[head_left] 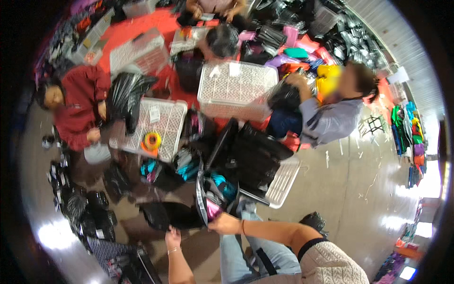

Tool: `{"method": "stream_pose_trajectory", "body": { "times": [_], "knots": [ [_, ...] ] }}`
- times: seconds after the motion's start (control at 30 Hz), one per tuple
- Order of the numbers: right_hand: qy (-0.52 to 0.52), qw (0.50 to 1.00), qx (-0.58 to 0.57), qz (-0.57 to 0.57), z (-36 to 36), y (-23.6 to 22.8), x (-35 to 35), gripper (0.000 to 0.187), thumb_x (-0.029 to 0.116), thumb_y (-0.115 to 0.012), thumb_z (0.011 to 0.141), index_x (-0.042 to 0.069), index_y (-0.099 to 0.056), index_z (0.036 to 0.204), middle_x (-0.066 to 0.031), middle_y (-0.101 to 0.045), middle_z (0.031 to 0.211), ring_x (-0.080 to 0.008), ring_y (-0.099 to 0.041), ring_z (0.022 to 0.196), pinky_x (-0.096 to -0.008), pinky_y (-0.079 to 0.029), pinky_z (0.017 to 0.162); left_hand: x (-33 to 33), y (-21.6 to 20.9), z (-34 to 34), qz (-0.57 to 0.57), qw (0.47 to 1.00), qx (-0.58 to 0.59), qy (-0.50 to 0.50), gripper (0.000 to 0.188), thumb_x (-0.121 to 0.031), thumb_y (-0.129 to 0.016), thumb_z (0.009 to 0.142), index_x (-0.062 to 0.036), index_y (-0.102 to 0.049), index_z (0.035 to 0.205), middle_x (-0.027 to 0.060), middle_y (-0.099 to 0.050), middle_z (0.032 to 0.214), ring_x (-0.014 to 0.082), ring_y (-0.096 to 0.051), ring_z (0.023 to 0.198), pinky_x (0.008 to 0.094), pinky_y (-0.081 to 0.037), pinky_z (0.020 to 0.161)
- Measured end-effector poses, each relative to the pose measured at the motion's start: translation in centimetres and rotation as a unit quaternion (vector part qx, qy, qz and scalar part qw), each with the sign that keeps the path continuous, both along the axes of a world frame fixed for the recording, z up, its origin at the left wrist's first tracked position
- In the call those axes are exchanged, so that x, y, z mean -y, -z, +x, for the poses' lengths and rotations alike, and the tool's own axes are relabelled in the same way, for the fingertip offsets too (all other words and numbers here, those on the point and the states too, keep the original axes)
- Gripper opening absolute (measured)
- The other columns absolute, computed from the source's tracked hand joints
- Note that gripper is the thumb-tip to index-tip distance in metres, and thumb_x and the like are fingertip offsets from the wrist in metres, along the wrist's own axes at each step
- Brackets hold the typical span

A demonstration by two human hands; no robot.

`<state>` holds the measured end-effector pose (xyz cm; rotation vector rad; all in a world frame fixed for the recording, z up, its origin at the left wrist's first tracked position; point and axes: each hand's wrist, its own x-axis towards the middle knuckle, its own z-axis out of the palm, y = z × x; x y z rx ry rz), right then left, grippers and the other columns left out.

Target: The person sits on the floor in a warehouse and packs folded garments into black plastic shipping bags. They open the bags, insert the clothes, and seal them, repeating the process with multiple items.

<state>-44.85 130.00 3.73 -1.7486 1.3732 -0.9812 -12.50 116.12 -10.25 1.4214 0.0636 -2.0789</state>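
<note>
My left hand (172, 234) grips the edge of a black plastic bag (163, 215) lying on the floor in front of me. My right hand (222, 222) holds a clear-edged packing bag (204, 196) that stands open, with pink and teal garments (220, 187) showing inside it. Both forearms come in from the lower edge, above my blue jeans.
White perforated crates (236, 87) (163, 125) stand on the floor, one bearing rolls of tape (152, 140). A stack of black bags (257, 156) rests on another crate. Three other people sit around, handling black bags. More packed black bags (90, 213) lie at the left.
</note>
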Motion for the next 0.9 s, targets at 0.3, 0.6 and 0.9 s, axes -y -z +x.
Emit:
{"method": "stream_pose_trajectory", "body": {
  "times": [0.3,0.6,0.9],
  "knots": [
    [-0.14,0.959,-0.233,0.08,-1.0,23.2,-2.6,0.007,0.014,-0.057,0.076,0.012,-0.057,0.083,-0.0041,-0.058,0.073,-0.0242,-0.062,0.075,-0.0365,-0.049,0.066,-1.5,19.1,-9.3,0.146,0.975,0.166,-0.014,0.014,-0.013,-0.043,0.096,-0.0157,-0.053,0.086,-0.001,-0.047,0.066,0.014,-0.043,0.058,0.0297,-0.044,0.061],
    [-0.116,0.953,-0.225,0.167,0.9,28.9,-7.5,0.005,0.015,-0.054,0.082,0.011,-0.056,0.083,-0.0051,-0.059,0.074,-0.0246,-0.063,0.074,-0.0373,-0.05,0.062,-1.3,27.1,-12.2,0.062,0.966,0.206,0.143,0.015,-0.021,-0.041,0.099,-0.0175,-0.056,0.098,-0.0032,-0.052,0.075,0.0108,-0.049,0.061,0.0272,-0.042,0.054],
    [0.005,0.968,-0.183,0.172,0.8,24.3,0.4,0.024,0.033,-0.064,0.084,0.009,-0.065,0.085,-0.009,-0.059,0.088,-0.0292,-0.057,0.091,-0.0419,-0.045,0.078,-2.3,25.2,-6.5,-0.229,0.699,0.444,0.511,0.034,-0.021,-0.057,0.092,0.0,-0.056,0.065,0.0063,-0.055,0.058,0.0162,-0.049,0.053,0.0367,-0.037,0.051]
  ]
}}
